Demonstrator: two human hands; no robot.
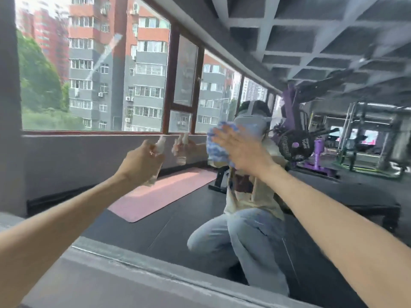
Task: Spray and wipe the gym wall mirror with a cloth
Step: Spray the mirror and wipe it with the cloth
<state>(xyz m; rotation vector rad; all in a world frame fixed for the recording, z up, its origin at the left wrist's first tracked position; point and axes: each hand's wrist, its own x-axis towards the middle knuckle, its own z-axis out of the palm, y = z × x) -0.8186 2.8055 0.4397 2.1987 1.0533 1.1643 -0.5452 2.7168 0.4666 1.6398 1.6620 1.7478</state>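
Observation:
The gym wall mirror (138, 90) fills most of the view and reflects windows, a pink mat and gym machines. My left hand (140, 163) grips a small clear spray bottle (160, 145), its nozzle close to the glass; the bottle's reflection shows just to its right. My right hand (240, 150) lies flat with straight fingers, pressing a blue and white cloth (214, 150) against the mirror. The cloth is partly hidden under the palm. Faint streaks run across the upper left of the glass.
The mirror's grey lower frame (155, 263) runs across the bottom, with a grey ledge below it. A grey wall edge (9, 107) borders the mirror on the left. A kneeling person, a pink mat and purple machines appear only as reflections.

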